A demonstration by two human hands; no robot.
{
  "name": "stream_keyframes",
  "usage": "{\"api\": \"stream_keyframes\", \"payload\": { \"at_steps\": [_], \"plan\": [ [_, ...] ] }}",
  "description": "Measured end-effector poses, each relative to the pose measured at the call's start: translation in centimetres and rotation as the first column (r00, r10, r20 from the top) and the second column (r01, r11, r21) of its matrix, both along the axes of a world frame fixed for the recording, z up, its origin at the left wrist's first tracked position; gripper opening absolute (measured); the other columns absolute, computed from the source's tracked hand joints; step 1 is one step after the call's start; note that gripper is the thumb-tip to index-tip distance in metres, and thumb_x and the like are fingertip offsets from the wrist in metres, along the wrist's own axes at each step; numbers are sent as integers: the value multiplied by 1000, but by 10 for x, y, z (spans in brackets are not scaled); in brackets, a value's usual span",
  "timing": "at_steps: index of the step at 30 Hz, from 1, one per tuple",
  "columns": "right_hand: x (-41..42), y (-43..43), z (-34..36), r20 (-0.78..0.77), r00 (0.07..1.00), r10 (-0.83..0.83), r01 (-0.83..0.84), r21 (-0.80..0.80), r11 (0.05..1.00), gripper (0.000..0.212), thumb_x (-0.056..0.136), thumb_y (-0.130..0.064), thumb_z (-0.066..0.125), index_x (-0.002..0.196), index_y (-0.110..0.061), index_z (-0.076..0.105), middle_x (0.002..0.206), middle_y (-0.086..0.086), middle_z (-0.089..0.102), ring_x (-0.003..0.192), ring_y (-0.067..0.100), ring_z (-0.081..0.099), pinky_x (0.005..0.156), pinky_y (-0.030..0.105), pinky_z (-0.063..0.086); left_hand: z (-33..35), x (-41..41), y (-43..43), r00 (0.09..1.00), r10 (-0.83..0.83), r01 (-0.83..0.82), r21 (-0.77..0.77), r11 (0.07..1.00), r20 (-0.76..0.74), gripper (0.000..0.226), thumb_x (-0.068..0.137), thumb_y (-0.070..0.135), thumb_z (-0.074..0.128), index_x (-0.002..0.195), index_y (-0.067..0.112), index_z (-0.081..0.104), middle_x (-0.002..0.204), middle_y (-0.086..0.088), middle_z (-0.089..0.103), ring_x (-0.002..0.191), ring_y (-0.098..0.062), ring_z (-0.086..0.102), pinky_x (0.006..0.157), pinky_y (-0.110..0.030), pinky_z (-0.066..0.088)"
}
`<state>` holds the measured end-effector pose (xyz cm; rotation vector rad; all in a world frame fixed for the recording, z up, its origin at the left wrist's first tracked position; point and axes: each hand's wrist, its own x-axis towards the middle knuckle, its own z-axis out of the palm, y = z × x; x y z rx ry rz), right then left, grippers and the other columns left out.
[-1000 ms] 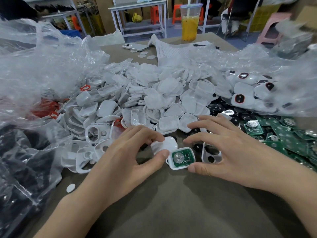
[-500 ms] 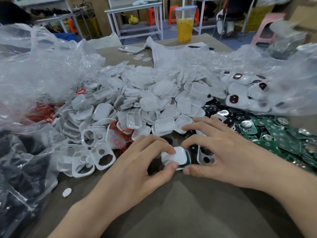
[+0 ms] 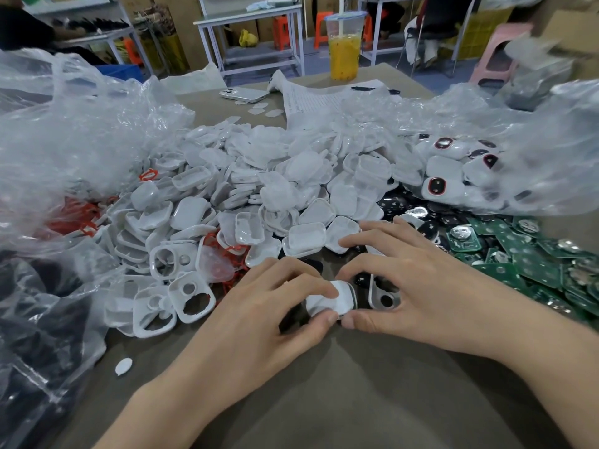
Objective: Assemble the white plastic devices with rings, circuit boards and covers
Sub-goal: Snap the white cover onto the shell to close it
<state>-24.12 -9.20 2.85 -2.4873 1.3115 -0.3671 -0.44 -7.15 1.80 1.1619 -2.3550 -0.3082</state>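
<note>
Far to the left of the left hand, a crumpled clear bag [image 3: 48, 319] holds dark parts. Red rings [image 3: 73, 218] show under its upper folds. Nearer, just left of the left hand, white frames [image 3: 191, 294] with round and oval cut-outs lie flat on the bench [image 3: 356, 400]. A small white oval chip [image 3: 123, 365] lies alone on the bench, left of that wrist.

The left hand [image 3: 259, 322] rests on the bench with its fingers curled. Its thumb and forefinger pinch the white device [image 3: 337, 298], which sits between the two hands, white cover up, with a thin dark edge along its right side. The right hand [image 3: 421, 286] meets it from the other side, thumb tip at the device's near edge and forefinger curled over its far corner, the other fingers arched. Under that palm another white frame [image 3: 384, 296] stands on edge.

Beyond both hands is a wide heap of white covers [image 3: 275, 189]. Past the right hand's fingertips lie black parts [image 3: 395, 202]. To its right is a spread of green circuit boards [image 3: 534, 254]. Above these, finished devices [image 3: 444, 186] with red-ringed windows sit under clear plastic.
</note>
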Motion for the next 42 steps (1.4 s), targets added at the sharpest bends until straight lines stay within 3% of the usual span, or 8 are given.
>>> {"api": "stream_keyframes", "payload": {
  "at_steps": [7,13,26,32,35,40,42],
  "plan": [
    [1,0,1,-4,1000,2,-2,2,1000,50,78,-81,46,116,-50,55,151,-27,31,148,-5,1,123,26,-5,-2,1,-2,1000,-16,16,-4,1000,-5,21,96,45,59,110,33,70,114,21,58,104,-10,57,89,-23,44],
    [2,0,3,3,1000,3,-3,9,1000,49,78,-79,48,116,-49,57,150,-25,34,149,-2,4,125,35,5,-2,2,-2,1000,-8,8,10,1000,0,23,95,46,59,111,34,71,113,21,59,104,-11,58,86,-27,46],
    [3,0,3,4,1000,21,-21,-15,1000,48,78,-75,51,116,-46,62,147,-26,37,146,-6,4,119,19,-8,-2,-1,-2,1000,-7,7,9,1000,-6,23,95,48,58,108,37,73,110,18,60,100,-10,57,84,-25,44],
    [2,-2,2,25,999,29,-30,5,1000,49,76,-76,51,115,-48,62,148,-27,35,143,-11,2,123,27,-2,0,-3,-3,1000,-18,18,-24,1000,23,23,95,45,58,104,32,75,107,16,63,94,-13,58,81,-30,46],
    [2,-3,3,48,998,29,-30,18,999,50,74,-76,52,113,-47,65,147,-27,36,139,-15,2,124,30,4,0,-3,-3,1000,-8,8,8,1000,2,23,94,47,57,103,34,74,106,17,60,92,-10,55,80,-25,44],
    [4,-4,3,45,998,35,-36,20,999,48,73,-74,56,110,-46,67,147,-27,38,144,-7,5,115,12,0,0,-4,-2,1000,-1,1,21,1000,6,21,94,48,57,101,37,73,104,17,58,88,-8,52,78,-20,41],
    [5,-5,4,42,998,37,-38,22,999,46,72,-73,58,107,-44,68,147,-25,40,145,-5,7,113,11,2,0,-4,-2,1000,0,0,24,1000,7,20,94,48,57,101,37,72,103,17,57,88,-7,52,77,-20,40]
  ]
}}
